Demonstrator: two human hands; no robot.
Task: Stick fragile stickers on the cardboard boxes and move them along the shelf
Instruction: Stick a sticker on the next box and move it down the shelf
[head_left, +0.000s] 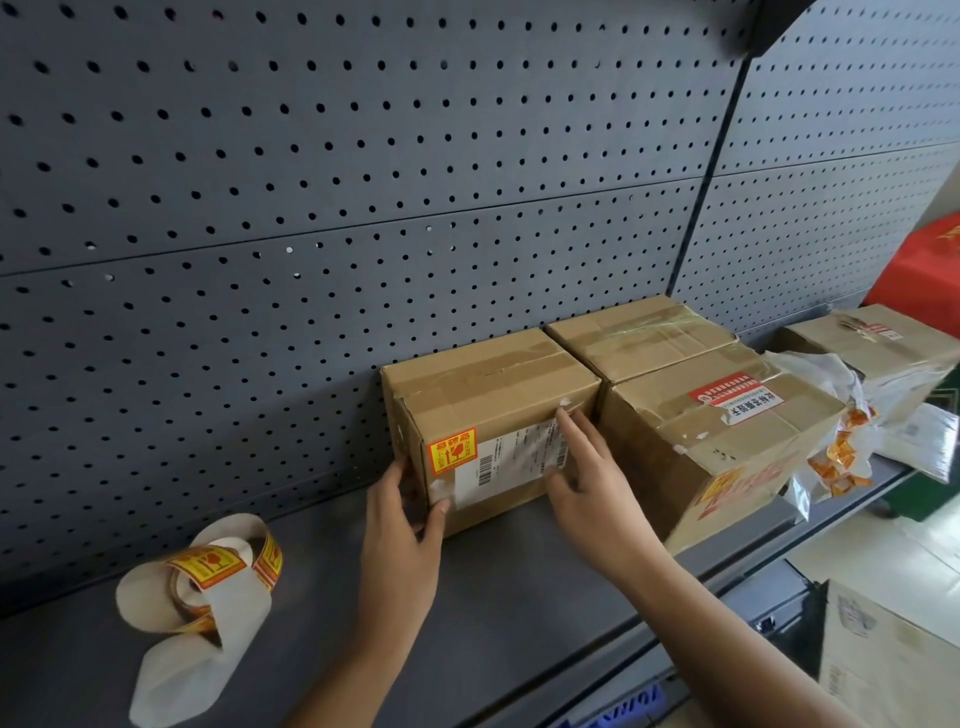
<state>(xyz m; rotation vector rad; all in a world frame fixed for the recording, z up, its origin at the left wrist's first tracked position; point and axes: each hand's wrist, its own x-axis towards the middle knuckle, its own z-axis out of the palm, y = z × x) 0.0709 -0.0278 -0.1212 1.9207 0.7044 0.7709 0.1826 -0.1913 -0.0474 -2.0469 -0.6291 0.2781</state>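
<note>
A small cardboard box (488, 384) stands on the grey shelf (493, 597) against the pegboard. Its front face carries a red-and-yellow fragile sticker (452, 451) beside a white shipping label. My left hand (402, 525) grips the box's lower left front corner, thumb on the front face. My right hand (587, 467) lies flat with fingers spread against the right part of the front face. A roll of fragile stickers (208, 571) with loose backing paper lies on the shelf to the left.
Two more cardboard boxes (727, 431) sit directly right of the held box, the front one overhanging the shelf edge. Further right lie a torn plastic mailer (852, 431) and another box (878, 343). A box (893, 665) stands on the floor below.
</note>
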